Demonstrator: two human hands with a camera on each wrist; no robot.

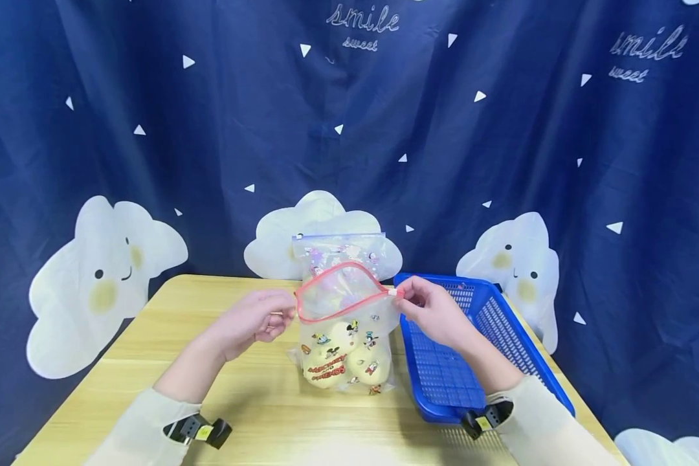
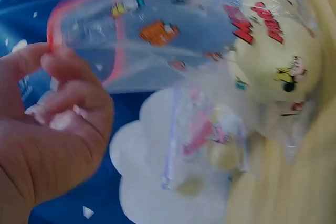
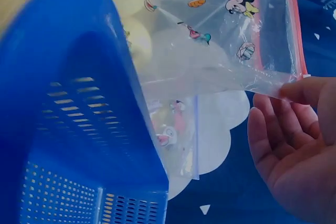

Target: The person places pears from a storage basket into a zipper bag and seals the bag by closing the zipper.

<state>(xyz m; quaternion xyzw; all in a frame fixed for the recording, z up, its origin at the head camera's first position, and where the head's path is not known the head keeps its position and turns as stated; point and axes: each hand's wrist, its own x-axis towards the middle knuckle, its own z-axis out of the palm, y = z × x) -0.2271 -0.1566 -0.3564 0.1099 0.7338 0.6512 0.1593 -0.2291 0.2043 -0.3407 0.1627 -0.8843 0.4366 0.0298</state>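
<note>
A clear zip bag (image 1: pixel 349 336) with cartoon prints stands on the table, its red-edged mouth gaping. Several pale yellow round things (image 2: pixel 278 40) fill its lower part. At the mouth's left corner, my left hand (image 1: pixel 262 317) pinches the red edge between thumb and forefinger; the other fingers are loosely bent. My right hand (image 1: pixel 433 307) pinches the opposite corner, near the white slider (image 1: pixel 393 292). Behind stands another clear bag (image 1: pixel 343 243) with a purple zip edge and pink prints, partly hidden by the front one.
A blue plastic basket (image 1: pixel 443 382) with perforated walls stands on the right of the wooden table (image 1: pixel 256 414), under my right forearm. Behind the table hangs a dark blue curtain (image 1: pixel 338 162) with clouds and triangles.
</note>
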